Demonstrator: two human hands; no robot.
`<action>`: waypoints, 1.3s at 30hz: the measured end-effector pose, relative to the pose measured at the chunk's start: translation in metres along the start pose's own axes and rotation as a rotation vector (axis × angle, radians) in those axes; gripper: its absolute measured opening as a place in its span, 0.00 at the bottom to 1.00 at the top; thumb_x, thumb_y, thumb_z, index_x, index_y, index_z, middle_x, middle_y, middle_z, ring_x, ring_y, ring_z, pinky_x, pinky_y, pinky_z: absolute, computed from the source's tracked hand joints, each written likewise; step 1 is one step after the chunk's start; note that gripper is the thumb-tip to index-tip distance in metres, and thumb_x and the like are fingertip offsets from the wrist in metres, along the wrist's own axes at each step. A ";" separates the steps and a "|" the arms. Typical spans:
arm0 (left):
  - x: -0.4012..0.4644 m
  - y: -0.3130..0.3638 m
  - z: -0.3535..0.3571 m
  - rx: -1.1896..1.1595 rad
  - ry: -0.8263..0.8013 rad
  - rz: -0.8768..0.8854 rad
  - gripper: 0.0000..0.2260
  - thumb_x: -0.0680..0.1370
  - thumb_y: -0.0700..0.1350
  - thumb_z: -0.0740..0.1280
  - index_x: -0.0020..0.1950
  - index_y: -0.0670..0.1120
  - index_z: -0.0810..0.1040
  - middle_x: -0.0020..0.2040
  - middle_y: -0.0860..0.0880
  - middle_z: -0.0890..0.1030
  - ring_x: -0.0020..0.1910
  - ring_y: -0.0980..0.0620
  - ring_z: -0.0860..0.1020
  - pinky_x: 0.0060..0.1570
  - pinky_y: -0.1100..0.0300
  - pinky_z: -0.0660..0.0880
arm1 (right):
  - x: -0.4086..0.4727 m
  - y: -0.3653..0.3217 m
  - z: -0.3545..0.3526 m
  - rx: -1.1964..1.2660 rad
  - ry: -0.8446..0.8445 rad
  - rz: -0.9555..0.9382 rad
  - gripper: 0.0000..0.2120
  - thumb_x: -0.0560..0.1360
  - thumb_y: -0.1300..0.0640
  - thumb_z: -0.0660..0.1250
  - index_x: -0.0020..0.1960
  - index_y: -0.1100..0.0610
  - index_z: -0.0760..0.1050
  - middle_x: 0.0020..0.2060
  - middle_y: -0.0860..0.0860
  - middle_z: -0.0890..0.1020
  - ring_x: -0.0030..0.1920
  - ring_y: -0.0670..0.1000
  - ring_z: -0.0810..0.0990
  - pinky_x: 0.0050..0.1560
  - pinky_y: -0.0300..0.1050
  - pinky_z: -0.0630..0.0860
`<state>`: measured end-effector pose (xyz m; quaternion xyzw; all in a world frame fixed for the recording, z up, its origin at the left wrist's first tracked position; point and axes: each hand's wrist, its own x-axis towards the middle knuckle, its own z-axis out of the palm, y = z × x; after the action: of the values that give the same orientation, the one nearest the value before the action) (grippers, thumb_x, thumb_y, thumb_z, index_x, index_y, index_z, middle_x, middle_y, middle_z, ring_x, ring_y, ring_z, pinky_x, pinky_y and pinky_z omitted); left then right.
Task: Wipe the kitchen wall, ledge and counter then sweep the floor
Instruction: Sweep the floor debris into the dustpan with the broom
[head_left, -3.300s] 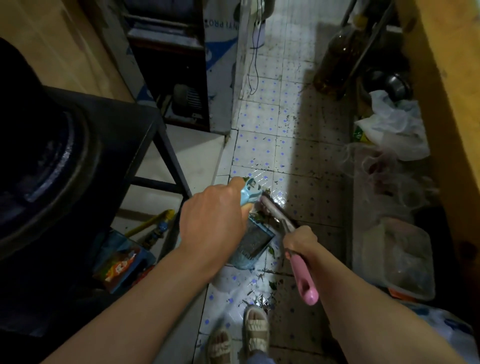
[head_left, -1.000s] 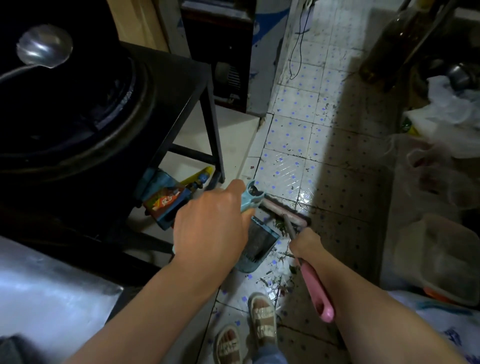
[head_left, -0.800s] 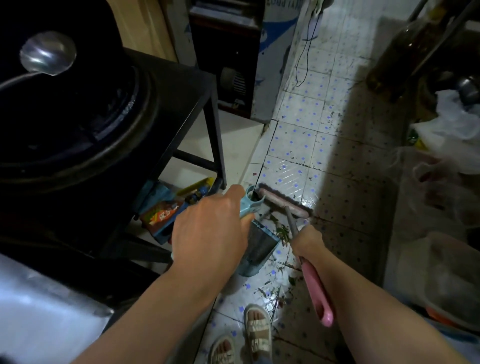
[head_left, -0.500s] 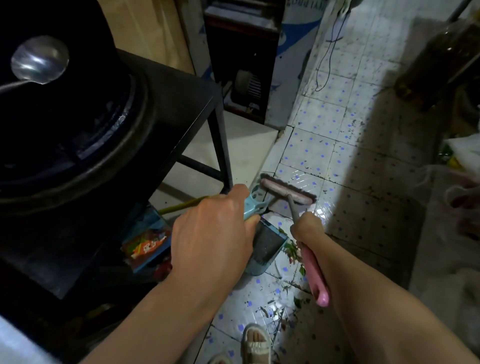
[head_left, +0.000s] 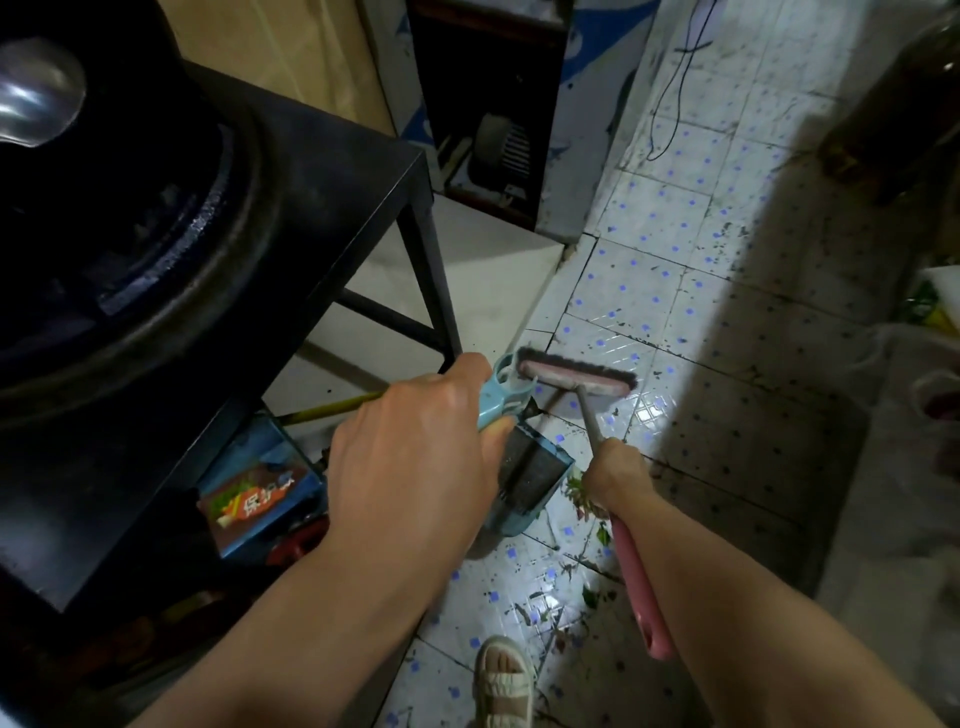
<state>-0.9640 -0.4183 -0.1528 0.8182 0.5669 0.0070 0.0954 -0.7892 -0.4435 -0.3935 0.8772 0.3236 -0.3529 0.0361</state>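
The broom (head_left: 576, 378) stood on the tiled floor (head_left: 649, 249) with its pink head and dark bristles close to the floor's left edge, just off the pale step below the stand. Its grey shaft ran back toward the person and ended in a pink grip. The right hand (head_left: 613, 470) was curled round that shaft where grey met pink, the grip's end sticking out past the wrist. Just left of the broom head was the dustpan (head_left: 524, 478) — a blue pan with a dark inside, tilted, its lower edge down on the floor. The left hand (head_left: 415, 457) was wrapped over the dustpan's light blue handle, whose ringed top showed beyond the knuckles, touching or nearly touching the broom head's left end. Green leaf scraps (head_left: 584, 499) lay beside the pan's right edge, under the right hand, and more bits and dark specks were scattered over the tiles toward a sandalled foot (head_left: 506, 680) at the bottom edge.

To the left stood a black stand (head_left: 337, 197) carrying a wide dark wok (head_left: 130, 218), with a steel ladle (head_left: 36, 104) at its far left. Under the stand lay a blue box (head_left: 260, 488) with an orange label and a yellow stick (head_left: 332, 408). A black cord (head_left: 670, 98) trailed over the far tiles — a brown bottle (head_left: 893, 98) stood at the floor's right edge.
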 end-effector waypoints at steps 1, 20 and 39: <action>-0.003 0.001 -0.001 -0.006 0.001 0.008 0.10 0.77 0.58 0.60 0.55 0.55 0.68 0.37 0.55 0.68 0.36 0.55 0.68 0.33 0.63 0.62 | -0.006 0.004 0.001 0.002 -0.004 0.010 0.16 0.75 0.64 0.62 0.63 0.64 0.71 0.56 0.59 0.78 0.56 0.57 0.78 0.50 0.46 0.76; -0.122 -0.030 -0.014 -0.002 0.036 0.123 0.11 0.77 0.57 0.62 0.54 0.52 0.69 0.37 0.53 0.70 0.35 0.50 0.68 0.34 0.58 0.66 | -0.161 0.072 0.073 0.156 -0.038 0.218 0.16 0.75 0.62 0.65 0.62 0.62 0.72 0.54 0.57 0.78 0.50 0.55 0.79 0.45 0.43 0.77; -0.195 -0.071 -0.008 -0.054 -0.025 0.107 0.11 0.78 0.56 0.61 0.56 0.53 0.69 0.35 0.53 0.69 0.36 0.49 0.71 0.33 0.58 0.65 | -0.211 0.076 0.088 0.249 0.038 0.218 0.16 0.75 0.60 0.66 0.61 0.65 0.73 0.54 0.60 0.79 0.51 0.58 0.80 0.43 0.44 0.75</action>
<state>-1.1002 -0.5748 -0.1380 0.8445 0.5208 0.0170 0.1240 -0.9112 -0.6433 -0.3362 0.9113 0.1810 -0.3676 -0.0412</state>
